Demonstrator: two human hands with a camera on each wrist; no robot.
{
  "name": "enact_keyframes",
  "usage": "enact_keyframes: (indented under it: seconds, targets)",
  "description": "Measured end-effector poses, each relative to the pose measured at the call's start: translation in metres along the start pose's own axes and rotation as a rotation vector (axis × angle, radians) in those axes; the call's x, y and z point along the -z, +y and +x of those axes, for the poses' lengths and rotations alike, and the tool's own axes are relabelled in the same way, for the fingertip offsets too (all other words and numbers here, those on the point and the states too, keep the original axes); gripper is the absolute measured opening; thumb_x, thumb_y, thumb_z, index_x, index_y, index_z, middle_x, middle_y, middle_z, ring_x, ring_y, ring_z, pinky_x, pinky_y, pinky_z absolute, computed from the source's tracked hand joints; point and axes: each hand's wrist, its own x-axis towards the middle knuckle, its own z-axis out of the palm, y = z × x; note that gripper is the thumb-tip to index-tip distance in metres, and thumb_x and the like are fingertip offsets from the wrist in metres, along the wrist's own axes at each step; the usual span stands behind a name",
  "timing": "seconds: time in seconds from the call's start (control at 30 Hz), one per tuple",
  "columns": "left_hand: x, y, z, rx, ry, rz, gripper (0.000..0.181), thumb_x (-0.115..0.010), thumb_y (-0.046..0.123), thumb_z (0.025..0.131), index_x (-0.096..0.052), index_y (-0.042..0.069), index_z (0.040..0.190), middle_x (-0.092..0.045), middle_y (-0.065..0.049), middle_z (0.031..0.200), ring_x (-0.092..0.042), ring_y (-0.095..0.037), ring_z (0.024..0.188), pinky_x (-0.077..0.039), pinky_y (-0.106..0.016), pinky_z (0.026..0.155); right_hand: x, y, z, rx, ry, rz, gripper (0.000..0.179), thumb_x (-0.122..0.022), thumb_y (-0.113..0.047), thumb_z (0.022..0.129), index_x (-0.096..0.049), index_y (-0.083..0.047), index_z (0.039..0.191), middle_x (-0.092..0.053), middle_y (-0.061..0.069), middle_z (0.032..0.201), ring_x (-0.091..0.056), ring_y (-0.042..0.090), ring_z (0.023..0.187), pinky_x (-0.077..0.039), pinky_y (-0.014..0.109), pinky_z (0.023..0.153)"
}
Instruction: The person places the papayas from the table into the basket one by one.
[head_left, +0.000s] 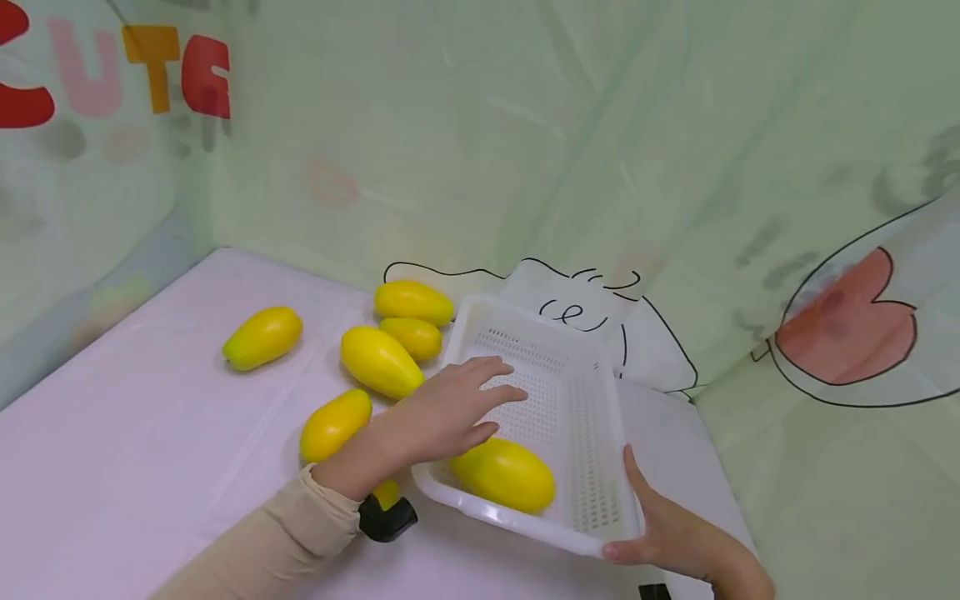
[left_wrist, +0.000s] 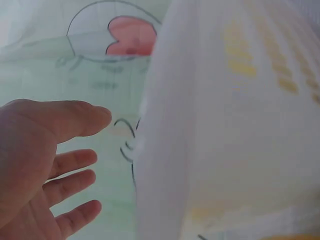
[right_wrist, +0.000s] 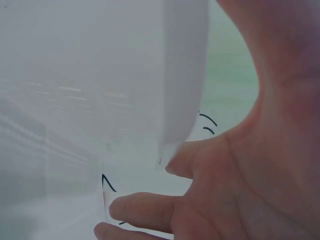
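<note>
The left hand [head_left: 457, 408], fingers loosely spread and gripping nothing, hangs over a white plastic basket [head_left: 581, 537], rectangular with slotted walls and a perforated floor. The right hand [head_left: 667, 525] braces its near right corner with extended fingers. One smooth, plump yellow fruit [head_left: 510, 479] lies inside at the near end; more glossy oval fruits [head_left: 381, 361] lie leftward on the pale table [head_left: 187, 450].

Cartoon-printed sheets [head_left: 450, 125] beside a pale table [head_left: 135, 433] suggest a curtained-off booth.
</note>
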Motion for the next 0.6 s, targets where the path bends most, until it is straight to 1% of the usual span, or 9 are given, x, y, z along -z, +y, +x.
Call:
enact_keyframes:
  seconds: [0.03, 0.07, 0.17, 0.2, 0.27, 0.33, 0.43, 0.53, 0.6]
  targets:
    - [0.002, -0.004, -0.001, 0.008, 0.018, 0.0, 0.046, -0.06, 0.028, 0.093, -0.048, 0.027, 0.137, -0.04, -0.003, 0.148, -0.033, -0.02, 0.139, -0.036, -0.04, 0.111, 0.0, 0.0, 0.0, -0.003, 0.007, -0.016, 0.126, -0.074, -0.036, 0.08, 0.031, -0.007, 0.143, -0.012, 0.027, 0.155, -0.043, 0.024, 0.122, -0.042, 0.029, 0.099]
    - [0.004, -0.007, -0.002, 0.014, 0.043, -0.001, 0.046, -0.061, 0.028, 0.093, -0.049, 0.026, 0.137, -0.041, -0.003, 0.147, -0.034, -0.021, 0.139, -0.036, -0.04, 0.111, 0.0, 0.0, -0.001, -0.005, 0.013, -0.023, 0.126, -0.074, -0.037, 0.08, 0.03, -0.006, 0.143, -0.013, 0.028, 0.155, -0.042, 0.026, 0.122, -0.042, 0.032, 0.1]
    - [0.009, -0.021, -0.008, 0.047, 0.102, -0.012, 0.045, -0.062, 0.026, 0.092, -0.051, 0.024, 0.135, -0.043, -0.005, 0.145, -0.037, -0.023, 0.137, -0.036, -0.042, 0.111, -0.002, -0.001, -0.001, -0.011, 0.02, -0.032, 0.126, -0.074, -0.039, 0.08, 0.03, -0.005, 0.143, -0.014, 0.028, 0.155, -0.042, 0.027, 0.123, -0.041, 0.044, 0.102]
    - [0.011, -0.026, -0.01, 0.066, 0.114, -0.022, 0.045, -0.062, 0.025, 0.092, -0.051, 0.023, 0.135, -0.043, -0.006, 0.145, -0.037, -0.024, 0.137, -0.036, -0.043, 0.111, -0.003, -0.001, 0.0, -0.008, 0.015, -0.028, 0.126, -0.074, -0.039, 0.08, 0.03, -0.005, 0.143, -0.016, 0.027, 0.154, -0.042, 0.027, 0.123, -0.04, 0.047, 0.102]
    - [0.016, -0.036, -0.015, 0.106, 0.135, -0.046, 0.044, -0.062, 0.024, 0.092, -0.052, 0.022, 0.135, -0.043, -0.008, 0.145, -0.038, -0.025, 0.136, -0.035, -0.045, 0.111, -0.006, -0.001, 0.001, -0.006, 0.005, -0.014, 0.127, -0.074, -0.041, 0.08, 0.031, -0.006, 0.143, -0.023, 0.026, 0.153, -0.043, 0.026, 0.121, -0.039, 0.051, 0.102]
    - [0.022, -0.047, -0.02, 0.156, 0.145, -0.064, 0.045, -0.062, 0.023, 0.092, -0.052, 0.02, 0.135, -0.042, -0.009, 0.145, -0.038, -0.027, 0.135, -0.035, -0.046, 0.111, -0.008, -0.001, 0.002, -0.005, -0.007, 0.003, 0.127, -0.073, -0.043, 0.08, 0.031, -0.007, 0.143, -0.027, 0.025, 0.151, -0.044, 0.025, 0.12, -0.038, 0.055, 0.102]
    - [0.032, -0.064, -0.027, 0.229, 0.155, -0.096, 0.046, -0.062, 0.023, 0.092, -0.05, 0.019, 0.137, -0.039, -0.01, 0.147, -0.035, -0.029, 0.137, -0.032, -0.048, 0.112, -0.009, 0.0, 0.002, -0.021, -0.01, 0.006, 0.127, -0.073, -0.044, 0.08, 0.031, -0.008, 0.143, -0.022, 0.027, 0.153, -0.043, 0.028, 0.122, -0.036, 0.059, 0.103]
    - [0.041, -0.082, -0.034, 0.31, 0.159, -0.114, 0.049, -0.061, 0.023, 0.093, -0.047, 0.017, 0.139, -0.034, -0.012, 0.15, -0.03, -0.032, 0.139, -0.029, -0.053, 0.112, -0.006, 0.001, 0.0, -0.027, 0.007, -0.029, 0.126, -0.073, -0.042, 0.08, 0.03, -0.007, 0.143, -0.016, 0.03, 0.153, -0.042, 0.031, 0.124, -0.036, 0.06, 0.103]
    - [0.047, -0.096, -0.041, 0.373, 0.167, -0.113, 0.051, -0.06, 0.023, 0.093, -0.044, 0.016, 0.141, -0.031, -0.013, 0.151, -0.027, -0.035, 0.14, -0.027, -0.057, 0.111, -0.002, 0.0, -0.001, -0.013, 0.03, -0.08, 0.125, -0.074, -0.04, 0.08, 0.028, -0.006, 0.144, -0.018, 0.031, 0.152, -0.043, 0.032, 0.123, -0.041, 0.051, 0.102]
